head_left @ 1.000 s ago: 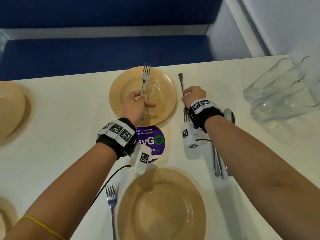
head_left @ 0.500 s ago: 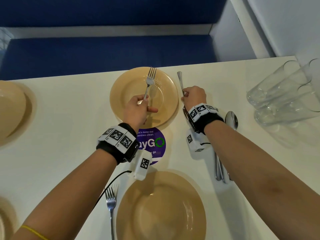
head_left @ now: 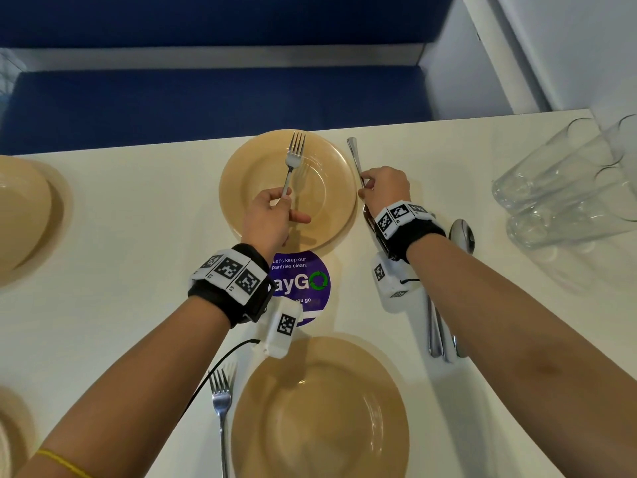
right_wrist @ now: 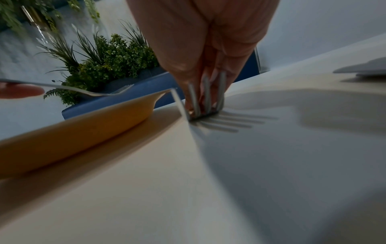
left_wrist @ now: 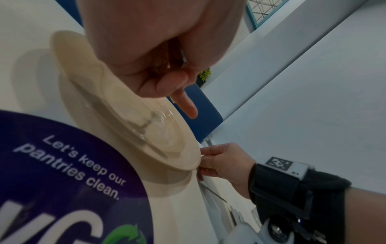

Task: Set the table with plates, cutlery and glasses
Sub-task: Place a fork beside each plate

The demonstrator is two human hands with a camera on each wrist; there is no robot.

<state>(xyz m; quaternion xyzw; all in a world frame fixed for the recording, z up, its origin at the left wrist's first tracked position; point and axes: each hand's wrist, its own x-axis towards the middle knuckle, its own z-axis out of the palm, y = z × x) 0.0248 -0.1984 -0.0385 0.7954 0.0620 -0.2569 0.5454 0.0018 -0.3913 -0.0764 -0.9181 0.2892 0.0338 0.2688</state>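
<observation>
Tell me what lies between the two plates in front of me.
A round purple sticker lies on the table between the far plate and near plate, shown in the head view.

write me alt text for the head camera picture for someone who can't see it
Seen from above, a left hand holds a fork over the far tan plate, while the right hand grips a second fork lying just right of it on a white table. A nearer plate has another fork to its left; glasses lie far right.
</observation>
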